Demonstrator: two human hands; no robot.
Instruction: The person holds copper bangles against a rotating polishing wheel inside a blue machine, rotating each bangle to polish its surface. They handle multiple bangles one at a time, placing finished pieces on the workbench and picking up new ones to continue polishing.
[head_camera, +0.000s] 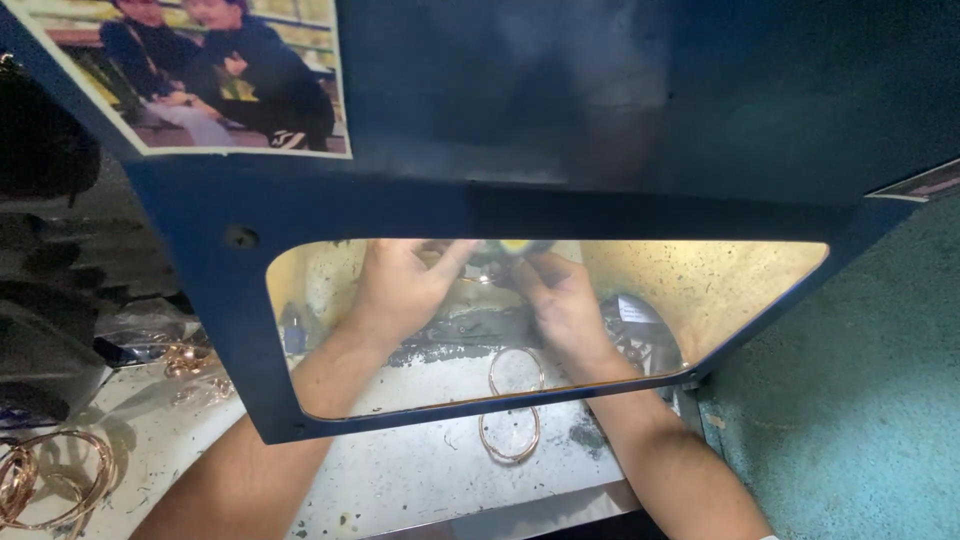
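Nearest to the camera, two bare forearms reach forward over a dusty white worktop. On the worktop between the arms lies a thin copper-coloured wire bangle, partly under the lower edge of a dark blue metal shield with a rounded window cut in it. A second thin ring of the same colour lies just behind it, seen through the window. At the far left edge of the worktop lies a pile of larger copper-coloured bangles, and a smaller heap of shiny ring pieces lies further back, well apart from the hands.

Through the window, the left hand and the right hand come close together, fingers curled, around a small object with a yellow-green top. The object is blurred and partly hidden; I cannot tell exactly what it is, or which hand grips it. Behind the hands is a yellowish speckled back wall. On the shield, upper left, a printed photograph is stuck.
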